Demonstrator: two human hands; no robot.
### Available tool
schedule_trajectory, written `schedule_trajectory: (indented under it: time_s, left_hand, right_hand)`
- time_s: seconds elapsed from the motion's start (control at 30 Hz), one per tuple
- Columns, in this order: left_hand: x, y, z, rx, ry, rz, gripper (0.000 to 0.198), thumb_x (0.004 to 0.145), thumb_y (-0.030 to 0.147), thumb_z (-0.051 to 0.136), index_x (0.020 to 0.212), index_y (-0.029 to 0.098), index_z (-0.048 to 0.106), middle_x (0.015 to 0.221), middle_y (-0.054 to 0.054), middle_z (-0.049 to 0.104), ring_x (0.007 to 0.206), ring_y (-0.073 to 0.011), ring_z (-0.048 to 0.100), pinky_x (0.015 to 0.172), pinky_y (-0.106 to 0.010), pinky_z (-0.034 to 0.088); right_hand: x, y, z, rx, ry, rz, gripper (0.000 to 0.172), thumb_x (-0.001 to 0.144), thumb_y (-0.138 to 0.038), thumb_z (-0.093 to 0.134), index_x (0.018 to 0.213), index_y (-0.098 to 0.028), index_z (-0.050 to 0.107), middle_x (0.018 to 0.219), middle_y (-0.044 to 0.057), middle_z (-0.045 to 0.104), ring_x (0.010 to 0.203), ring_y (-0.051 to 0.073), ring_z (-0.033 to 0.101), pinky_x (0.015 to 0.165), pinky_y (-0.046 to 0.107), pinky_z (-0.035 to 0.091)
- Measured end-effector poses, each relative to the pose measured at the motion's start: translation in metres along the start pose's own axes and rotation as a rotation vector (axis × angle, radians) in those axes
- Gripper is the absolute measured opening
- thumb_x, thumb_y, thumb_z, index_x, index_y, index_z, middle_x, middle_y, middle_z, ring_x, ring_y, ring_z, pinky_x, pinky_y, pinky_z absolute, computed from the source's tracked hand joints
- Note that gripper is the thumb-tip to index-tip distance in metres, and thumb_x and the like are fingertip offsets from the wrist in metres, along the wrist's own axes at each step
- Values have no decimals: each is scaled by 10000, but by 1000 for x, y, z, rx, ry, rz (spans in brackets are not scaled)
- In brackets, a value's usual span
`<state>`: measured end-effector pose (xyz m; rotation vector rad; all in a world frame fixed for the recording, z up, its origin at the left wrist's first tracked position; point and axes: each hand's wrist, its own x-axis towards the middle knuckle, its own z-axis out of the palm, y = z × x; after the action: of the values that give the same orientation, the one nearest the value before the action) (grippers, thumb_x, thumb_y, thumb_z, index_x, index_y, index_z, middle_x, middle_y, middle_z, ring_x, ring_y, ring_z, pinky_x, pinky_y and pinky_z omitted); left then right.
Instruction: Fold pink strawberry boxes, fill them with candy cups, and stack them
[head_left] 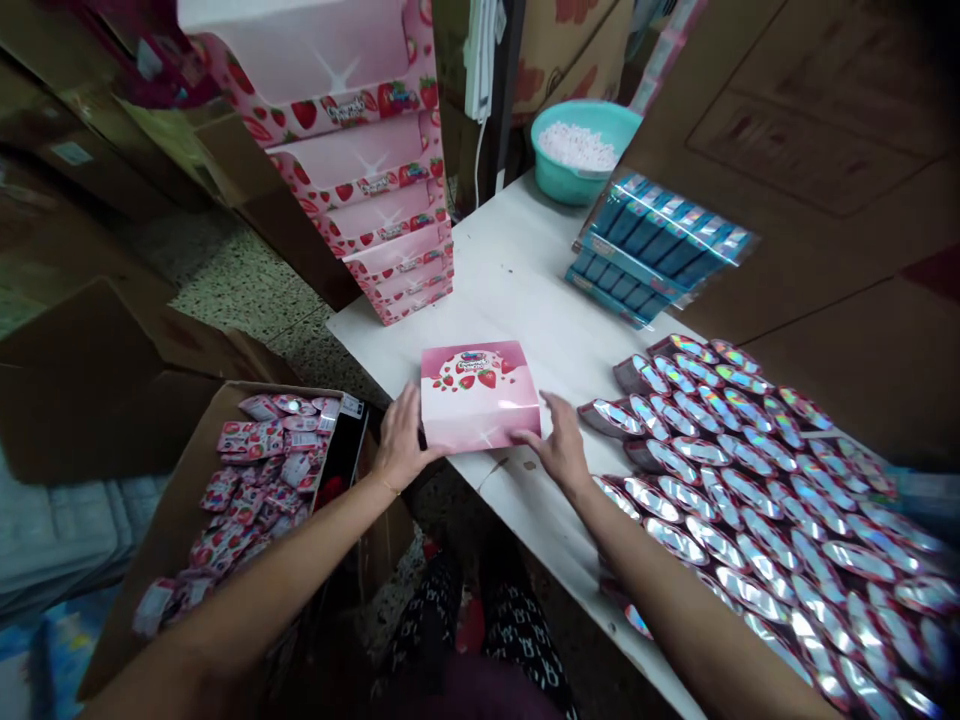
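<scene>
A pink and white cardboard display box (482, 397) with a strawberry print sits near the front edge of the white table. My left hand (403, 437) grips its left side, the thumb along the front lower edge. On the opposite side, my right hand (561, 440) has its thumb against the front right corner and its fingers curved beside the right wall. The box lies between my two hands; its underside is hidden.
A tall stack of strawberry display boxes (386, 185) stands behind. To the right are many shiny oval-topped packs (720, 450), blue packs (660, 245) and a teal basin (570, 185) of white pieces. An open carton (176, 510) of small strawberry packets stands at left, below the white table (510, 265).
</scene>
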<state>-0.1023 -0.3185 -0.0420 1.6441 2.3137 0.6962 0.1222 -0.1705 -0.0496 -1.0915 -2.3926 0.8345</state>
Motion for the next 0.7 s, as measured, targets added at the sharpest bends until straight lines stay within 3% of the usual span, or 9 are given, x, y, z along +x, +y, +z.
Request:
schedule_trajectory:
  time_s: [0.03,0.1,0.2,0.37,0.5,0.7]
  left_hand:
    - [-5,-1,-2,-118,19,-116,789,628,478,672,1251,89,383,1224,-222,504,1101,-302,510,906,-466,411]
    - [-9,-4,-6,-358,-44,-290,546,648,474,640,1038,105,540,893,-124,654,785,-222,627,698,-360,506]
    - [4,-8,-14,-523,-139,-332,290,693,429,582,725,141,586,591,-14,608,543,-143,573,539,-260,472]
    - [23,-8,-22,-397,-6,-154,230,730,384,547,680,163,583,635,-13,640,595,-140,585,590,-241,449]
    - [15,-11,-16,-278,28,-92,213,761,377,524,725,179,593,661,-13,655,608,-144,594,603,-240,437]
    - [7,-15,-6,-175,55,9,159,758,331,548,703,182,558,675,-8,616,619,-140,564,607,-242,423]
  right_hand:
    - [-6,3,-4,99,-9,100,505,749,-507,547,1098,-141,563,1018,134,619,934,262,565,798,426,456]
    - [-9,7,-11,255,-98,195,408,758,-516,517,861,-138,629,745,71,640,681,197,579,652,348,476]
    - [9,10,-21,328,-150,143,343,738,-484,541,672,-159,630,648,33,612,615,158,544,624,301,449]
    - [38,11,-24,349,-124,121,190,687,-358,609,647,-174,635,636,13,635,608,150,555,609,276,442]
    - [31,14,-15,318,-99,95,102,685,-269,609,626,-187,626,631,2,650,623,150,572,632,265,446]
    - [16,20,-5,232,14,-85,177,750,-262,550,605,-190,623,682,12,613,642,132,558,627,238,437]
